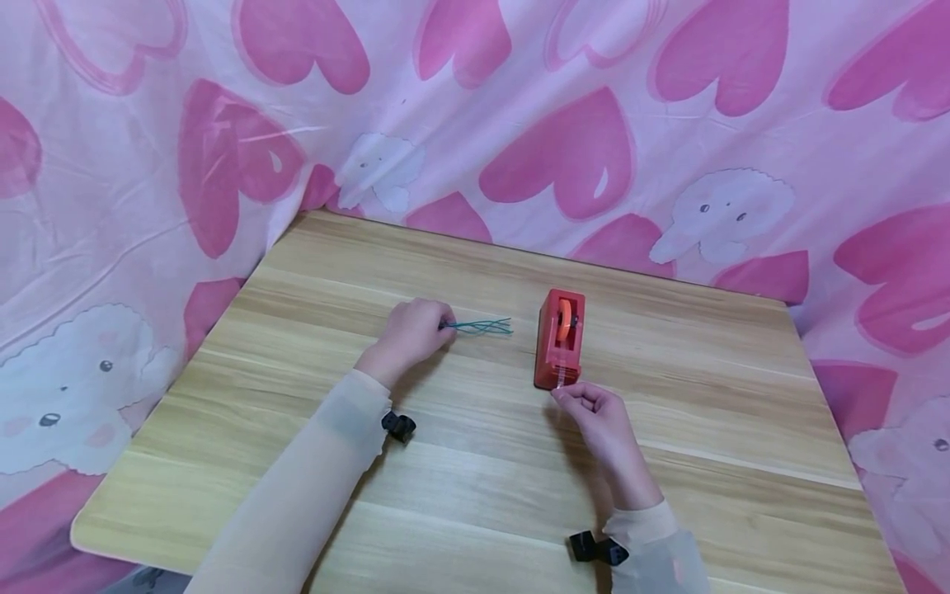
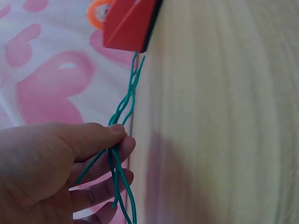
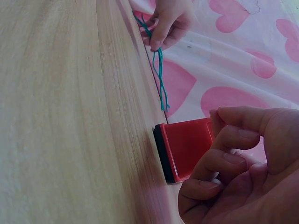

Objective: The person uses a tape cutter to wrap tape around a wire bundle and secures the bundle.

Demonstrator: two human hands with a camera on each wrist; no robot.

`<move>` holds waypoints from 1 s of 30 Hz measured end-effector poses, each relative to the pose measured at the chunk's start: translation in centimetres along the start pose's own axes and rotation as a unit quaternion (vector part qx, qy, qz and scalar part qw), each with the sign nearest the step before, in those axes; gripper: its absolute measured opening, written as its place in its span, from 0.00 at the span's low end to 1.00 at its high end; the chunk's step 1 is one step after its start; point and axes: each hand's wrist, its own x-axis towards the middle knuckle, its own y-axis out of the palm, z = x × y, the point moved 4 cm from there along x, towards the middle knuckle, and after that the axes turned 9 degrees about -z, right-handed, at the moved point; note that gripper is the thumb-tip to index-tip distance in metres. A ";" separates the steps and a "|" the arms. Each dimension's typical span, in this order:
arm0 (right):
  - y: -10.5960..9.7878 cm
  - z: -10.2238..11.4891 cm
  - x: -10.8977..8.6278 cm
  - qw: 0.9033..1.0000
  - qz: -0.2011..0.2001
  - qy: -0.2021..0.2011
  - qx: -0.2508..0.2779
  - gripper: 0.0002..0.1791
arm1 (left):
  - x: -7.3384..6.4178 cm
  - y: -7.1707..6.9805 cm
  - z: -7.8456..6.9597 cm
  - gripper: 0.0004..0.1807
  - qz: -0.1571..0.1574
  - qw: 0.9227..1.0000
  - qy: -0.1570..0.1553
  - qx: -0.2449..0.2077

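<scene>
My left hand (image 1: 417, 332) pinches a small bundle of thin green wires (image 1: 482, 327) between thumb and forefinger. In the left wrist view the green wires (image 2: 125, 100) cross over one another, their ends sticking out on both sides of the pinch. To the right stands a red tape dispenser (image 1: 550, 330) holding an orange-cored roll (image 1: 565, 320). At its near end, my right hand (image 1: 604, 425) pinches the end of a clear tape strip (image 1: 561, 376) between thumb and forefinger. In the right wrist view, this hand (image 3: 233, 172) covers part of the red dispenser (image 3: 187, 147).
Both hands work over a light wood-grain table (image 1: 460, 462). A pink curtain with hearts (image 1: 557, 157) hangs along its far edge and sides. Black wrist straps (image 1: 399, 426) sit on both sleeves.
</scene>
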 end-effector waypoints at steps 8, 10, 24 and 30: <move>-0.1 -0.1 -0.1 1.000 0.000 0.001 0.002 0.16 | -0.9 -1.5 -0.3 0.07 -0.005 1.000 0.004 -0.016; -0.1 -0.1 -0.1 1.000 0.001 0.000 0.003 0.16 | -1.0 -1.8 -0.4 0.07 -0.004 1.000 0.004 -0.020; -0.5 0.2 0.0 1.000 0.010 0.006 0.004 0.18 | -1.9 -2.3 -1.2 0.06 0.026 0.998 0.034 -0.036; -0.4 0.3 0.0 1.000 0.012 0.014 0.009 0.18 | -2.4 -2.3 -1.1 0.04 0.036 0.998 0.046 -0.029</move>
